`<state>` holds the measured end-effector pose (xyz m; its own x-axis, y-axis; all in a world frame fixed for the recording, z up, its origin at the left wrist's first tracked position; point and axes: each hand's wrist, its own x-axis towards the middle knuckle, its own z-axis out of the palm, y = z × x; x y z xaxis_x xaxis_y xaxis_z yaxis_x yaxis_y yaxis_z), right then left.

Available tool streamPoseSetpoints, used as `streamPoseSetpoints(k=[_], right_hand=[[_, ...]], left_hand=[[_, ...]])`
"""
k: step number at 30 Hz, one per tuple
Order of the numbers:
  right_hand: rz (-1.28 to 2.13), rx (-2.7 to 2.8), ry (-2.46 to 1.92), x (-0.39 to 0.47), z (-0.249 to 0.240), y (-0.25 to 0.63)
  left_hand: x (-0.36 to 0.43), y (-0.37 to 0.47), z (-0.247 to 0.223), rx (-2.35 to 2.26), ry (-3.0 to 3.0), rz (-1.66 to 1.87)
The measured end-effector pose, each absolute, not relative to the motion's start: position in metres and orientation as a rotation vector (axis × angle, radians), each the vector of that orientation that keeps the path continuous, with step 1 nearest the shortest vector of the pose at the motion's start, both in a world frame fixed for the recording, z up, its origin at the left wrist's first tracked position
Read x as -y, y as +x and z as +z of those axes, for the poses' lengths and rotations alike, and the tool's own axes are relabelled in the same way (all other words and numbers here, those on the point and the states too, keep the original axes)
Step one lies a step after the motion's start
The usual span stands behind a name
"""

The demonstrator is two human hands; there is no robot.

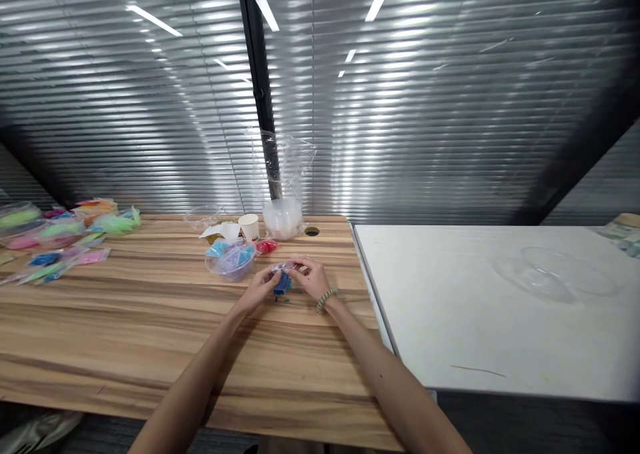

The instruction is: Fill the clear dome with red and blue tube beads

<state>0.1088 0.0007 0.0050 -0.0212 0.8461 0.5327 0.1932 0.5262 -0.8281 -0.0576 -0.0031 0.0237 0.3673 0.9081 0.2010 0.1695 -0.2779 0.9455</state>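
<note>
A small clear plastic bag with blue contents [283,283] hangs between my two hands, just above the wooden table. My left hand [262,287] pinches its upper left edge between thumb and fingers. On the other side, my right hand [311,278] grips the top right edge, with a beaded bracelet [327,299] at the wrist. Small blue bits [281,299] lie on the wood under the bag. Just beyond my left hand stands a clear round bowl [231,272] holding blue and lilac packets. A red packet [265,246] lies beside the bowl.
A white paper cup [249,227] and a clear bag of white cups or bowls [283,218] stand at the back, near a round table hole [312,231]. Colourful packets [60,231] crowd the far left. Clear plastic lids [570,272] lie on the white table [425,321].
</note>
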Motion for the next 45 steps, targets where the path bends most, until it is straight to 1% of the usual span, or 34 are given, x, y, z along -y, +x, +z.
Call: streamPoseSetpoints(k=[8,15,23,33,45], right_hand=[[0.822,1.406,-0.971,-0.003,0.005,0.107],[0.873,1.456,-0.931,-0.002,0.009,0.108],[0.879,1.582,-0.909,0.0,0.007,0.106],[0.809,1.605,-0.954,0.005,0.013,0.104],[0.759,1.585,-0.978,0.007,0.013,0.101]], left_hand=[[0.006,-0.058,0.032,-1.03,1.773,0.989],[0.004,-0.062,0.037,-1.129,1.805,1.031],[0.005,-0.057,0.03,-1.165,1.882,1.1],[0.009,-0.056,0.035,-1.18,1.932,1.169],[0.007,-0.065,0.041,-1.175,1.979,1.119]])
